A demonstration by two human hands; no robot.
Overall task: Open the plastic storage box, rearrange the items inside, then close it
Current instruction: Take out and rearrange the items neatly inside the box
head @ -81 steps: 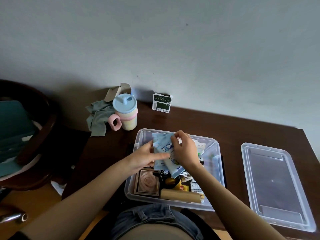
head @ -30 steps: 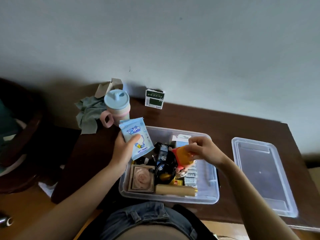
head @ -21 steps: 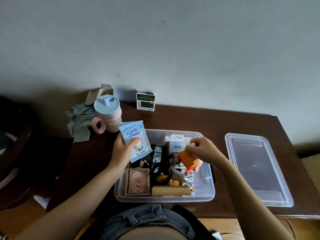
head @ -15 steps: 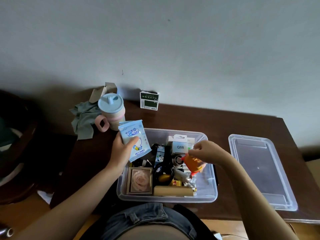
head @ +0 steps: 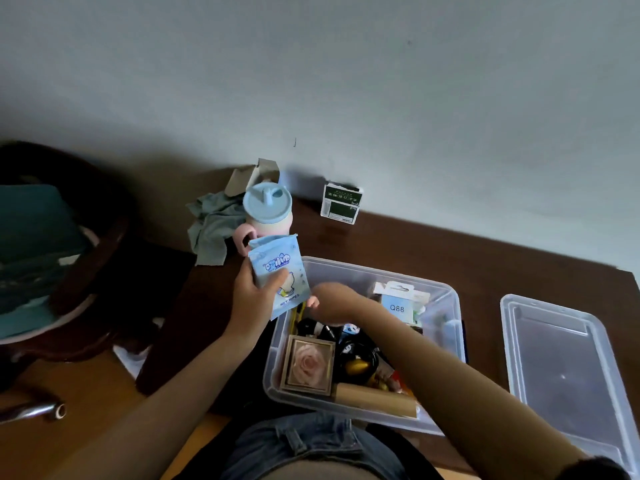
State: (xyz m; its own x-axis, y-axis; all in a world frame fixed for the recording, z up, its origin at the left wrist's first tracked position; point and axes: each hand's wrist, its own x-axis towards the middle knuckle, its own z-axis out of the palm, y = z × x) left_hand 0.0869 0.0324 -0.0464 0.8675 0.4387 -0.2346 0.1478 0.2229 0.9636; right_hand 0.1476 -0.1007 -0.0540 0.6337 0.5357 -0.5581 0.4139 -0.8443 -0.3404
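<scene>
Clear plastic storage box (head: 446, 306) lidless and cluttered, left hand (head: 251, 303) fingers clasping wipes packet (head: 278, 271), right hand (head: 334, 303) grip unclear

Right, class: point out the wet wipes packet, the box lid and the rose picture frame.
wet wipes packet (head: 277, 268), head view, on its printed front.
box lid (head: 568, 368), head view, on its flat middle panel.
rose picture frame (head: 307, 364), head view, on the rose.

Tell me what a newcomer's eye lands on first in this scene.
First, the pale blue wet-wipes packet, held upright in the left hand over the near-left corner of the open clear storage box. Next, the framed pink rose in the box's front left, beside jumbled small items where the right hand reaches in. The clear lid lies on the table to the right.
</scene>
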